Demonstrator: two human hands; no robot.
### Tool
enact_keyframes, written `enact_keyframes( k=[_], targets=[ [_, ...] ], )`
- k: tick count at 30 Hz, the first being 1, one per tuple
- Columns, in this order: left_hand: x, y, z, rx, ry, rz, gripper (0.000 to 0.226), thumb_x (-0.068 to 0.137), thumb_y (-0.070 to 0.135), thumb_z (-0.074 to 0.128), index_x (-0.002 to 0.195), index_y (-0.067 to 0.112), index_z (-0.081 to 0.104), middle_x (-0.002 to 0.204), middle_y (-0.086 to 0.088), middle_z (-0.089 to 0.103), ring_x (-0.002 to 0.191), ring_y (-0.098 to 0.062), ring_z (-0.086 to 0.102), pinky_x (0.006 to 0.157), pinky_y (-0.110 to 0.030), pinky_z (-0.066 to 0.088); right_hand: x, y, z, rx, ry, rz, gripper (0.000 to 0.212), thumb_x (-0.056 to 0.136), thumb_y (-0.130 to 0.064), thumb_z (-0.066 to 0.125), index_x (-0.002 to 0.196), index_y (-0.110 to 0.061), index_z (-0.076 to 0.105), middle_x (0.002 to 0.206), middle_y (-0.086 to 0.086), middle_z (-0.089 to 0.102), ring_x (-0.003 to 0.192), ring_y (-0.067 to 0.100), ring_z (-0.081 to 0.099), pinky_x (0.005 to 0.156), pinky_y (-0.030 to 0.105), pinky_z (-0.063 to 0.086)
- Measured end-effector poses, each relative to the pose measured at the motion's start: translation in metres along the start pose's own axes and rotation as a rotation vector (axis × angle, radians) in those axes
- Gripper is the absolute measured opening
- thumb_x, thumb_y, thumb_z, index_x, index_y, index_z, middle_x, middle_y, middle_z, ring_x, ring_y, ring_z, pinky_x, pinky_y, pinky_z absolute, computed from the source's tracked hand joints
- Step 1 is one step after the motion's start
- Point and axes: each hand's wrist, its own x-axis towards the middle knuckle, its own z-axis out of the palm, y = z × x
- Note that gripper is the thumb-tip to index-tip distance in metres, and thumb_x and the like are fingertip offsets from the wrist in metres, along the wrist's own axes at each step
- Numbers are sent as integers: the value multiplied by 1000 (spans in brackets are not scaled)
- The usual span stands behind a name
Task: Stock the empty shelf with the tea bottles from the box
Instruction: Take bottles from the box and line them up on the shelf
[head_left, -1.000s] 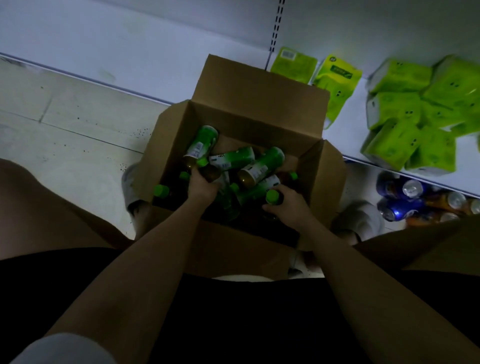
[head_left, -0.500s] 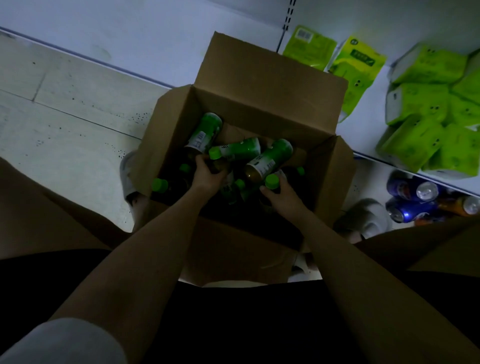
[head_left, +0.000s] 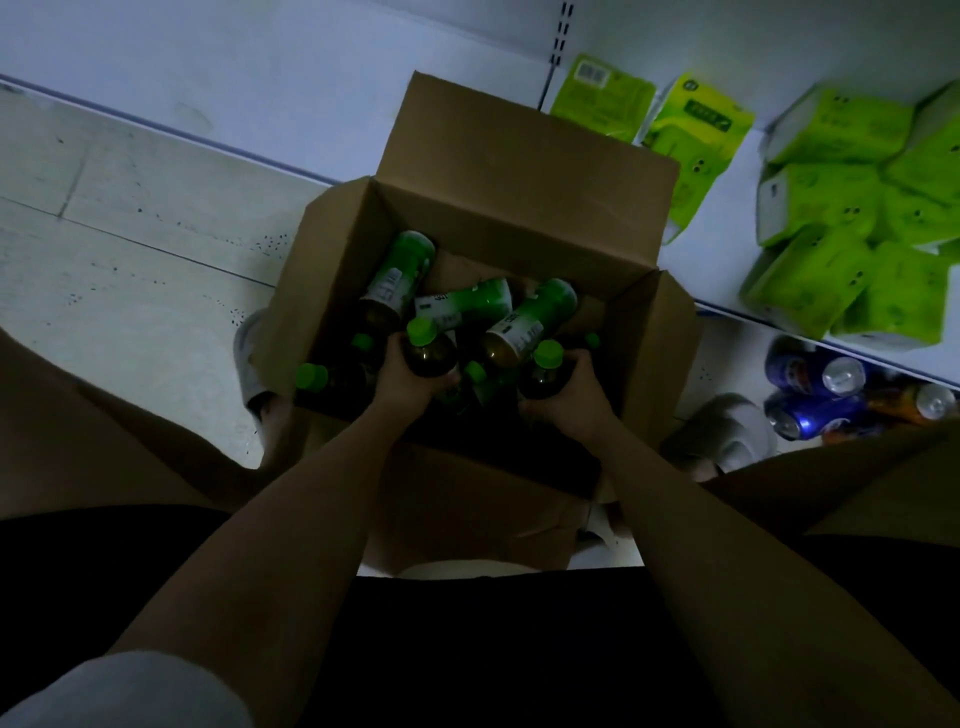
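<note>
An open cardboard box (head_left: 524, 208) stands on the floor between my knees, holding several tea bottles with green caps and green-white labels. My left hand (head_left: 402, 387) grips one dark tea bottle (head_left: 430, 349) upright, cap up, above the pile. My right hand (head_left: 574, 397) grips a second tea bottle (head_left: 545, 371) the same way, a little right of the first. Other bottles (head_left: 400, 275) lie tilted against the box's far wall. The empty white shelf (head_left: 234, 67) runs along the top left.
Green tissue packs (head_left: 841, 218) fill the white shelf at right. Below it lie blue and orange drink cans (head_left: 815, 379). The pale tiled floor (head_left: 119, 270) spreads to the left. My knees flank the box on both sides.
Both hands closed on bottles in the pile and have raised them upright, caps now standing clear above the other bottles. The view has tilted slightly.
</note>
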Motion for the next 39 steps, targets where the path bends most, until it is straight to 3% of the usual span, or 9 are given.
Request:
enact_keyframes(
  k=[6,11,14,17,22,27,33,36,39],
  targets=[
    [-30,23,-24,-6,32,70,79,65,24,89,130,15,45,128,0,56,115,-16,52,91,-30,41,-15,-24,-21,168,6,16,68,71,-10,85,123,-22,44,127,5,56,116,26,56,93,44,51],
    [-61,70,-34,-184,-32,205,68,65,24,88,121,13,50,116,0,62,105,-17,63,88,-34,51,-45,-51,-37,419,3,-46,65,73,-19,82,130,-29,53,118,-4,66,106,18,60,81,37,48],
    [-81,98,-34,-277,-108,279,62,71,20,83,121,11,49,114,-5,65,99,-18,68,84,-35,54,-63,-66,-41,593,-17,-59,42,79,-25,75,118,-22,59,113,2,69,108,23,62,83,40,48],
    [-96,131,-36,-346,-181,345,48,79,17,76,121,11,53,107,-5,68,84,-12,72,67,-25,56,-80,-87,-41,727,-27,-128,52,78,-39,71,120,-9,64,113,14,71,109,34,66,90,43,51],
    [-126,188,-46,-406,-357,430,72,73,44,76,132,12,50,122,-18,65,112,-37,63,97,-52,48,-121,-140,-62,799,-66,-310,48,75,-48,63,99,-7,71,87,17,70,76,30,67,75,38,53],
    [-170,253,-47,-418,-378,557,37,96,28,49,126,8,46,90,-8,64,75,-19,66,63,-27,57,-172,-195,-92,749,-52,-461,70,69,-60,66,111,-4,64,87,14,68,71,26,67,63,33,55],
    [-230,328,-42,-270,-266,820,85,63,76,66,129,23,53,116,-6,69,105,-24,68,96,-49,51,-223,-256,-125,548,206,-714,101,48,-71,79,126,-12,58,116,14,70,104,34,68,88,50,55],
    [-254,353,-39,-226,-237,924,98,46,78,74,125,25,52,119,-4,67,109,-24,66,99,-48,49,-244,-278,-140,558,225,-820,97,51,-70,79,124,-9,59,109,17,72,94,32,71,79,43,57],
    [-271,376,-37,-209,-262,973,99,44,70,81,125,23,52,118,-2,67,108,-22,65,99,-48,49,-265,-293,-152,569,236,-896,88,56,-66,79,123,-13,58,112,18,71,101,36,70,90,52,55]
  ],
)
